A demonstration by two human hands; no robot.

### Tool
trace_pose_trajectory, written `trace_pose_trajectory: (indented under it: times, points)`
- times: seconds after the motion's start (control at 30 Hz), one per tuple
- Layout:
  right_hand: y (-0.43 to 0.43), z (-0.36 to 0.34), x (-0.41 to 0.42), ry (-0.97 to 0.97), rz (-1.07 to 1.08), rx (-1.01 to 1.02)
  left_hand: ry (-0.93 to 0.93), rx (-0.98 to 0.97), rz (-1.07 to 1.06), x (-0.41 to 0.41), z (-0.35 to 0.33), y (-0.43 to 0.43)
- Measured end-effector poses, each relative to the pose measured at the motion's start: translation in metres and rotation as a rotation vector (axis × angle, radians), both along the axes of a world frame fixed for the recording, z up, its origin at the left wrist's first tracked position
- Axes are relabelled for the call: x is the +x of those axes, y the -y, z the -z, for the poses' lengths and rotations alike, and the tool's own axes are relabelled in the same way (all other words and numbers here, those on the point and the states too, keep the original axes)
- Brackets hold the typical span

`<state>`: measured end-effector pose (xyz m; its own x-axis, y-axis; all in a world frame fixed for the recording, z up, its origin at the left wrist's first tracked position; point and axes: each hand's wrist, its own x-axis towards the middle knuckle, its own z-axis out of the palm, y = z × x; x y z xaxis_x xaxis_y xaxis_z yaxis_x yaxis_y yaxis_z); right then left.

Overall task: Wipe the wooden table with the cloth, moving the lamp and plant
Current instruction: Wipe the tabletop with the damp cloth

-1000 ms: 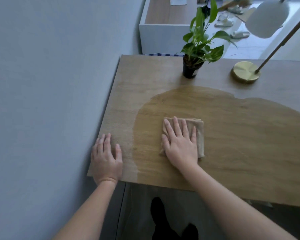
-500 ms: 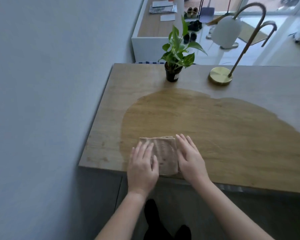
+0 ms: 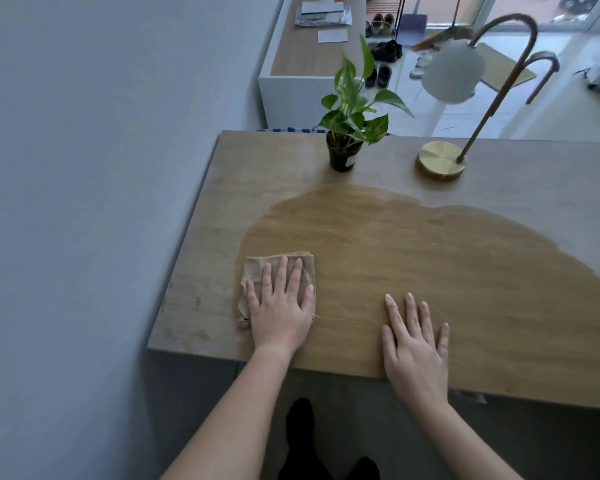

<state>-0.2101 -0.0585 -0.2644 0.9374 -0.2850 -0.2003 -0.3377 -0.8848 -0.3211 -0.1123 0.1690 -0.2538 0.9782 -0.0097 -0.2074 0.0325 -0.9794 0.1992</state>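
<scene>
A folded beige cloth (image 3: 257,268) lies near the front left of the wooden table (image 3: 257,174). My left hand (image 3: 280,306) presses flat on it, fingers spread. My right hand (image 3: 414,344) rests flat and empty on the table's front edge, to the right of the cloth. A large darker damp patch (image 3: 413,254) covers the middle of the tabletop. A small green plant in a black pot (image 3: 342,155) stands at the back edge. To its right stands a lamp with a round brass base (image 3: 439,163) and white shade (image 3: 452,72).
A grey wall (image 3: 84,168) runs along the table's left side. Behind the table are a white cabinet (image 3: 291,91) with papers on top and several shoes (image 3: 381,57) on a pale floor. Dark legs and feet show below the table's front edge.
The cloth passed from under my right hand to under my left hand and shifted left. My right hand came off it and now rests bare on the table further right.
</scene>
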Motion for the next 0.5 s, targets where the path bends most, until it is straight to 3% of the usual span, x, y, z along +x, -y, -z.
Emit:
trace_pose_trajectory:
  times: [0.3, 0.5]
  points:
    - [-0.084, -0.005, 0.077, 0.061, -0.178, 0.022, 0.036, 0.017, -0.010, -0.081, 0.009, -0.108]
    - [-0.131, 0.000, 0.120, 0.030, -0.161, 0.007, 0.059, 0.062, -0.013, -0.007, 0.019, -0.167]
